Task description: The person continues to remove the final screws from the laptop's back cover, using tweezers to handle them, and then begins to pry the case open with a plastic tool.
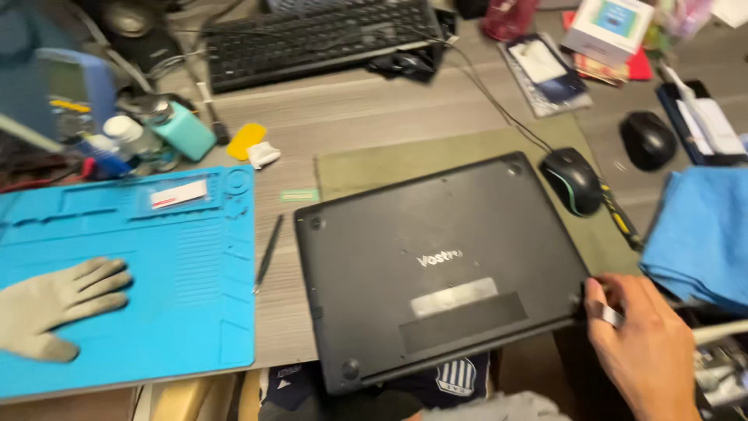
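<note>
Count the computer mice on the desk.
2. One black mouse lies beside the upturned laptop's far right corner; another sits farther right, near the blue cloth. Clutter may hide more.

Right hand [643, 347] cut off by bottom edge at the wrist; fingertips smeared by motion where they meet the near right corner of the black laptop [440, 269]. Left hand out of frame — only a grey glove [54, 306] on the blue mat [195, 304], its cuff cropped at left edge. Laptop's near left corner overhanging the desk [366, 117], partly masking dark cloth below. Keyboard [319, 35] clipped at top. White box [608, 27] and blue cloth [701, 234] cropped at top and right. Clutter at upper left — bottles, wires — too blurred to sort. Small green tag [300, 195] unreadable.
</note>
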